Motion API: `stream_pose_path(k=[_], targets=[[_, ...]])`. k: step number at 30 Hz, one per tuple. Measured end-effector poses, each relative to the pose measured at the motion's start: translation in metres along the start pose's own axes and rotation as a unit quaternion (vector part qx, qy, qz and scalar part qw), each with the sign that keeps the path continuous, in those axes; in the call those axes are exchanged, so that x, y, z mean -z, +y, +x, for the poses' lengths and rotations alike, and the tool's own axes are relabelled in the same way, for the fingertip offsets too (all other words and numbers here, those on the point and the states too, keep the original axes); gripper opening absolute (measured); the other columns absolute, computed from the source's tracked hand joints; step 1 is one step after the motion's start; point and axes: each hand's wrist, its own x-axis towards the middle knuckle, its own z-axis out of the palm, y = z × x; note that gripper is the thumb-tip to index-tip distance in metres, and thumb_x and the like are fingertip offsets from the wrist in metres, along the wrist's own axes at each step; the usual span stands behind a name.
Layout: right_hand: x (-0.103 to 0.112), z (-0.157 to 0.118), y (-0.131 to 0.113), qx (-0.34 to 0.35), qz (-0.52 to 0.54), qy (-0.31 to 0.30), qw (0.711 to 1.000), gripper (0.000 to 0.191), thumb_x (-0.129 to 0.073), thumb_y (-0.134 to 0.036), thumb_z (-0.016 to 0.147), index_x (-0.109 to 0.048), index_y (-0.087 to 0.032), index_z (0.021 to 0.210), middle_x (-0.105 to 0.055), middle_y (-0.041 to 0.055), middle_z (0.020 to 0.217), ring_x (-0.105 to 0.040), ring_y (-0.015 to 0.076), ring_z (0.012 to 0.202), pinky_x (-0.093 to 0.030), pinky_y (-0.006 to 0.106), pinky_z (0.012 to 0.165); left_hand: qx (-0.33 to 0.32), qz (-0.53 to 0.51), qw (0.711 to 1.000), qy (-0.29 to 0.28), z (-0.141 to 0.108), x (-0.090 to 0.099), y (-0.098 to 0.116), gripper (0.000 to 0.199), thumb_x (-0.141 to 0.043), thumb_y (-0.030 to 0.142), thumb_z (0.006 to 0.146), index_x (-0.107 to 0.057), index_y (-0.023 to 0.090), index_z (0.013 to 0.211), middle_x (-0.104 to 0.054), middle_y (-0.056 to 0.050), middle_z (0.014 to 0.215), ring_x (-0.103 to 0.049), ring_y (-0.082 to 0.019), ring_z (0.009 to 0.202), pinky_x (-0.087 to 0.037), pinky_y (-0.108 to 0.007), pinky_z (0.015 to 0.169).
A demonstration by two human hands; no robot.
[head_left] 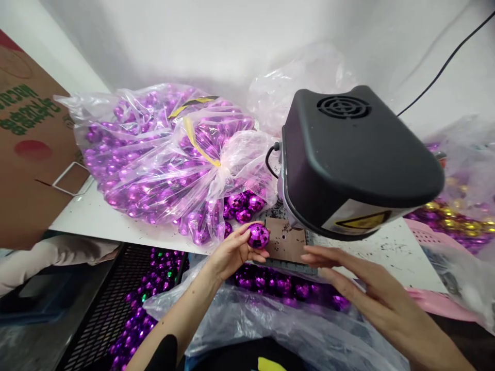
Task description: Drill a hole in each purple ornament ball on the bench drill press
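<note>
My left hand (235, 251) holds a shiny purple mirror-faceted ball (258, 236) between thumb and fingers. A small dark hole shows on the ball's upper side. Just right of the ball lies a brown plate (282, 242) with a small hole, on the base of a black machine (356, 149). My right hand (359, 283) hovers in front of the machine with fingers stretched out and nothing in them. More purple balls (243, 203) spill from the mouth of a clear plastic bag (162, 159) behind my left hand.
Below my hands, an open plastic-lined container holds purple balls (286, 283). A black mesh crate (102, 304) with small purple balls stands lower left. A cardboard box (31, 139) is at the left. Pink baskets (433, 234) and bagged gold and purple balls are at right. Dark shavings litter the white table (410, 260).
</note>
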Motion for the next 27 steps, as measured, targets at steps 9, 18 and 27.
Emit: stream_pose_path(k=[9,18,27], targets=[[0.043,-0.011,0.005,-0.002,0.025,0.140,0.990,0.047,-0.059,-0.063,0.084,-0.070,-0.028,0.114,-0.074,0.0049,0.100,-0.072,0.0170,0.092,-0.061,0.022,0.076,-0.082,0.125,0.984,0.094,0.011,-0.002,-0.026,0.058,-0.074,0.045,0.088,-0.058,0.024,0.139,-0.069,-0.008,0.122,-0.067,-0.019,0.099,-0.055,-0.029,0.082],[0.041,-0.011,0.012,0.013,0.016,0.124,0.992,0.046,-0.058,-0.062,0.086,-0.070,-0.026,0.112,-0.074,0.0030,0.097,-0.073,0.0143,0.089,-0.061,0.020,0.078,-0.210,0.484,0.837,0.146,0.037,-0.018,-0.038,0.038,-0.067,0.035,0.093,-0.062,0.019,0.126,-0.068,-0.010,0.125,-0.063,-0.026,0.116,-0.047,-0.044,0.105],[0.044,-0.012,0.016,0.045,-0.005,0.116,0.992,0.039,-0.057,-0.058,0.088,-0.069,-0.032,0.115,-0.074,-0.0006,0.098,-0.073,0.0123,0.088,-0.060,0.016,0.073,-0.302,0.568,0.755,0.128,0.054,-0.029,-0.056,0.049,-0.078,0.027,0.083,-0.058,0.019,0.128,-0.061,-0.011,0.126,-0.058,-0.028,0.122,-0.047,-0.046,0.107]])
